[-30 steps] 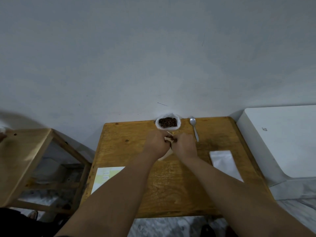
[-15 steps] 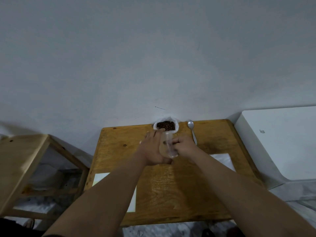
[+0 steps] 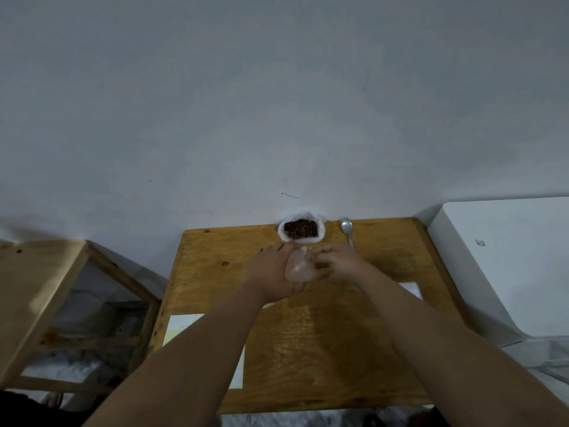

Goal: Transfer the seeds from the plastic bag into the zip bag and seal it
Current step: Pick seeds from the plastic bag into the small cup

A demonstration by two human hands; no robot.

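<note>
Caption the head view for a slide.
The left hand supports and the right hand pinches a zip bag near the seed bag and spoon.

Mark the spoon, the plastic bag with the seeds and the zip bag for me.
spoon (image 3: pixel 347 226), head view: on its bowl.
plastic bag (image 3: pixel 321 233), head view: on its white right rim, beside the seeds.
zip bag (image 3: pixel 297 268), head view: on its clear middle.
</note>
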